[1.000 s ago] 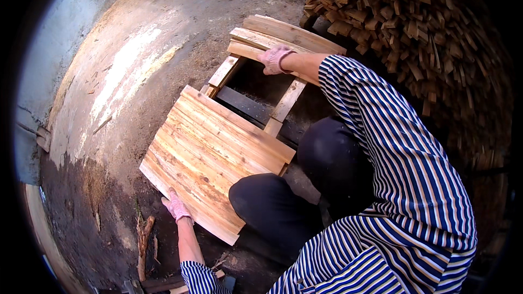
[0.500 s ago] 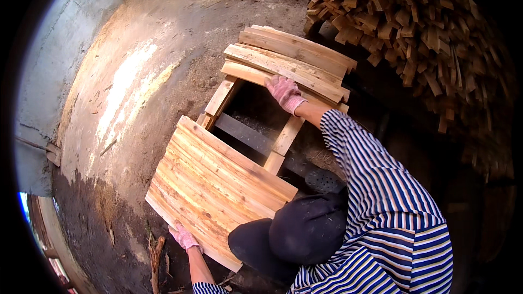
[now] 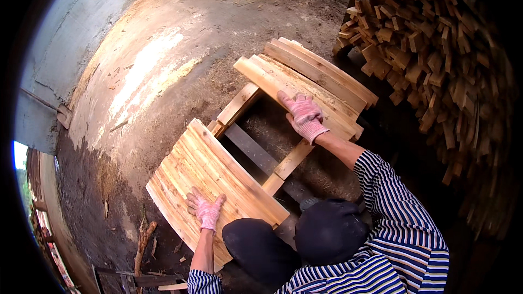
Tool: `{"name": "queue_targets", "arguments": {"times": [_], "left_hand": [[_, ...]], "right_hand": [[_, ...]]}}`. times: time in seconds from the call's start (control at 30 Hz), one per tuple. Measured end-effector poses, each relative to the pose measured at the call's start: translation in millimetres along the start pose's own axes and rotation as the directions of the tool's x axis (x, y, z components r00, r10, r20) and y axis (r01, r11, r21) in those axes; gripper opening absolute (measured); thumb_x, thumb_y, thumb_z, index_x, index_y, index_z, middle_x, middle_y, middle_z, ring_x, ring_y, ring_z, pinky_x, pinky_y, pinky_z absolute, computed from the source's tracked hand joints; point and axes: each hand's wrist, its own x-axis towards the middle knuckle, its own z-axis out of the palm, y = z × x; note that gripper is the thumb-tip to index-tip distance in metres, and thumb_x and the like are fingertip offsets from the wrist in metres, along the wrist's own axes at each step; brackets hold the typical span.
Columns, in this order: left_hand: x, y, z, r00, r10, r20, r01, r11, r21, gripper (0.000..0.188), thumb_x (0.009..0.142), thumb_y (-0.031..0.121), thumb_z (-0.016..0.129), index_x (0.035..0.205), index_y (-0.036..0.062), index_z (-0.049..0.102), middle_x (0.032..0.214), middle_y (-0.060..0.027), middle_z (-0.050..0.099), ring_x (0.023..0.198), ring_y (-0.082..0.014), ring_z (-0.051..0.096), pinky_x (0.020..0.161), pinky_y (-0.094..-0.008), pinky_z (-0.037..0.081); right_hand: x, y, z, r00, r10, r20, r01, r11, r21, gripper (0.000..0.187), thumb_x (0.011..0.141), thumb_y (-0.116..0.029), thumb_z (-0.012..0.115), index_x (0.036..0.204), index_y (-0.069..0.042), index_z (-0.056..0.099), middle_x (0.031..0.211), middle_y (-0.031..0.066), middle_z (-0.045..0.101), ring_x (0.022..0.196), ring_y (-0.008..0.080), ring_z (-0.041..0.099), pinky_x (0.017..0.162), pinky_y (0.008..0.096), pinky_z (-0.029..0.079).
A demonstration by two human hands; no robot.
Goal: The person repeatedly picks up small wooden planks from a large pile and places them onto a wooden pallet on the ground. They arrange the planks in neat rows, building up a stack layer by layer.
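A row of pale wooden planks (image 3: pixel 185 171) lies side by side at the near left, across a low wooden support. My left hand (image 3: pixel 205 207), in a pink and white work glove, rests on this row with its fingers spread. Farther away, a stack of loose planks (image 3: pixel 321 71) lies across the other end of the support. My right hand (image 3: pixel 304 114), gloved the same way, grips the near plank (image 3: pixel 261 79) of that stack, fingers over its top and thumb at its near edge. Between the two groups, the support's wooden side rails (image 3: pixel 238 103) show around a dark gap.
A tall pile of cut wood pieces (image 3: pixel 430 60) stands at the far right. Along the left runs a grey wall (image 3: pixel 65 43). A stick (image 3: pixel 143 245) lies on the dirt floor (image 3: pixel 218 16) at the near left. My dark-clothed knees (image 3: pixel 332 231) are close to the near planks.
My left hand has moved from the row's near edge onto its top. My right hand still holds the near plank, which now sits tilted higher against the far stack. The view has shifted.
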Motion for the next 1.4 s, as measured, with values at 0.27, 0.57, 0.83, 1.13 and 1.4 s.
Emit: {"name": "queue_targets", "arguments": {"times": [0.27, 0.57, 0.83, 1.13, 1.4], "left_hand": [[5.9, -0.4, 0.2, 0.999, -0.006, 0.05, 0.008, 0.999, -0.033, 0.139, 0.071, 0.071, 0.08, 0.167, 0.0062, 0.003, 0.171, -0.031, 0.003, 0.157, -0.0504, -0.005, 0.125, -0.0627, -0.003], [6.3, 6.5, 0.1, 0.997, -0.023, 0.073, 0.021, 0.999, 0.024, 0.141, 0.07, 0.076, 0.078, 0.167, 0.0063, 0.002, 0.17, -0.0316, 0.003, 0.157, -0.0523, -0.004, 0.124, -0.0661, -0.002], [6.9, 15.8, -1.4, 0.998, -0.01, 0.068, 0.009, 1.0, 0.009, 0.139, 0.072, 0.077, 0.075, 0.167, 0.0072, 0.004, 0.171, -0.03, 0.002, 0.157, -0.0514, -0.004, 0.124, -0.0662, 0.0], [12.0, 19.9, 0.9, 0.999, -0.001, 0.047, 0.001, 1.0, -0.009, 0.14, 0.071, 0.079, 0.074, 0.167, 0.0071, 0.002, 0.171, -0.0299, 0.002, 0.158, -0.0507, -0.005, 0.124, -0.0648, -0.003], [3.2, -4.9, -1.9, 0.996, -0.053, 0.071, 0.051, 0.998, 0.033, 0.141, 0.071, 0.08, 0.075, 0.167, 0.0085, 0.0, 0.171, -0.0298, -0.001, 0.158, -0.049, -0.006, 0.125, -0.0626, -0.003]], "right_hand": [[51.5, 29.7, 5.1, 0.998, 0.054, -0.017, -0.056, 0.989, -0.136, 0.073, 0.091, -0.025, 0.073, 0.156, -0.039, 0.043, 0.122, 0.0144, 0.062, 0.112, 0.0333, 0.064, 0.09, 0.0465, 0.055], [-36.3, -132.0, 85.6, 0.997, -0.026, 0.076, 0.016, 0.991, 0.13, 0.064, 0.092, -0.043, 0.07, 0.152, -0.037, 0.048, 0.126, 0.0127, 0.06, 0.113, 0.0354, 0.061, 0.092, 0.0482, 0.054], [-3.1, -108.5, 102.6, 0.935, 0.036, 0.352, -0.177, 0.908, 0.379, 0.085, 0.093, -0.059, 0.06, 0.155, -0.005, 0.039, 0.135, 0.023, 0.062, 0.128, 0.0381, 0.06, 0.102, 0.0508, 0.05], [-4.9, -90.2, 154.7, 0.909, -0.302, 0.288, -0.071, 0.569, 0.819, 0.097, 0.097, -0.054, 0.059, 0.165, 0.0, 0.015, 0.166, 0.0315, 0.025, 0.148, 0.0378, 0.041, 0.12, 0.0387, 0.036], [-39.8, -120.3, 146.9, 0.864, -0.336, 0.375, -0.107, 0.605, 0.789, 0.108, 0.086, -0.054, 0.064, 0.164, 0.003, 0.015, 0.145, 0.0303, 0.056, 0.136, 0.0363, 0.057, 0.114, 0.0356, 0.042]]}}
